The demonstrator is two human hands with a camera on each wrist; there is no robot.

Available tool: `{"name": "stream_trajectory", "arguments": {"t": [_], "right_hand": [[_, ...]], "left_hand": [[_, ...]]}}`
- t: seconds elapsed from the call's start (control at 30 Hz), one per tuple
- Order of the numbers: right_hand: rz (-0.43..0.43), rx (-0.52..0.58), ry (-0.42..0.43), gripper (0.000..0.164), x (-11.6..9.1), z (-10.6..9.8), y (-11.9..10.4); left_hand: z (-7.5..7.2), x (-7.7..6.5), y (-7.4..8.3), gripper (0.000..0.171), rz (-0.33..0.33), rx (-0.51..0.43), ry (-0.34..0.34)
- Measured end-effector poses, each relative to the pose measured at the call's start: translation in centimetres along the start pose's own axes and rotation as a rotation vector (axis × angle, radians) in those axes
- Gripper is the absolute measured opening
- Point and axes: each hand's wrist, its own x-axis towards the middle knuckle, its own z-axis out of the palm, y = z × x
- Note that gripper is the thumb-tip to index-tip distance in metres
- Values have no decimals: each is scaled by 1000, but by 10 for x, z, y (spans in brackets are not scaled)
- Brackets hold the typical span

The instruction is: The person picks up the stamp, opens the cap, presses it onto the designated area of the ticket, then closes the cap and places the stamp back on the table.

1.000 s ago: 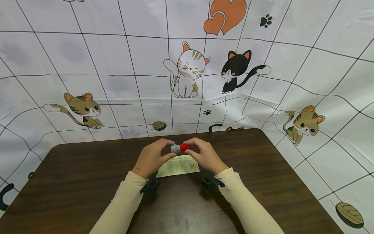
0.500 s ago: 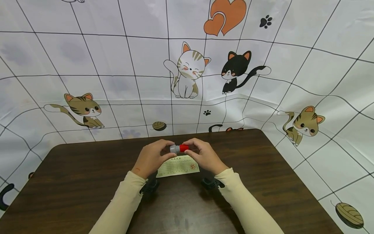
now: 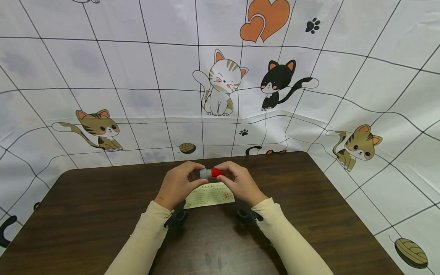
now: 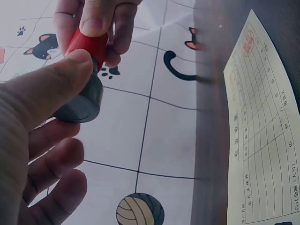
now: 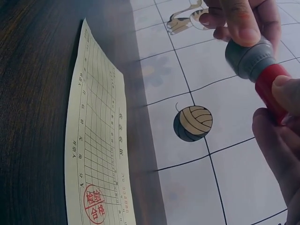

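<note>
A small stamp with a grey end (image 3: 205,173) and a red end (image 3: 216,173) is held crosswise over the table by both hands. My left hand (image 3: 176,187) pinches the grey end between thumb and fingers. On the other side, my right hand (image 3: 245,186) grips the red end. In the right wrist view the grey part (image 5: 248,58) and the red part (image 5: 269,86) are joined in line. Beneath the hands lies a pale yellow printed slip (image 3: 207,196) with a round red seal mark (image 5: 95,205) near one end.
The dark wood-grain table (image 3: 103,214) has rounded far corners. Just behind it hangs a white sheet (image 3: 165,68) with black grid lines and printed cats. Dark straps with devices, such as the right one (image 3: 249,215), sit at both wrists.
Both hands keep their hold on the stamp, which shifts only very slightly. The slip stays where it lies.
</note>
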Motion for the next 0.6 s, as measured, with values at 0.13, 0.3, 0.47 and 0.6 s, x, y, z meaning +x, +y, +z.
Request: {"name": "stream_trajectory", "arguments": {"t": [0.13, 0.3, 0.47, 0.6], "right_hand": [[-4, -1, -10, 33, 0, 0, 1], [-27, -81, -37, 45, 1, -3, 3], [-60, -187, -29, 41, 2, -6, 3], [-53, -194, -35, 37, 2, -7, 4]], "left_hand": [[0, 0, 1, 43, 4, 0, -1], [1, 1, 3, 43, 6, -16, 2], [1, 1, 3, 44, 13, -42, -3], [1, 0, 3, 50, 13, -35, -19]]}}
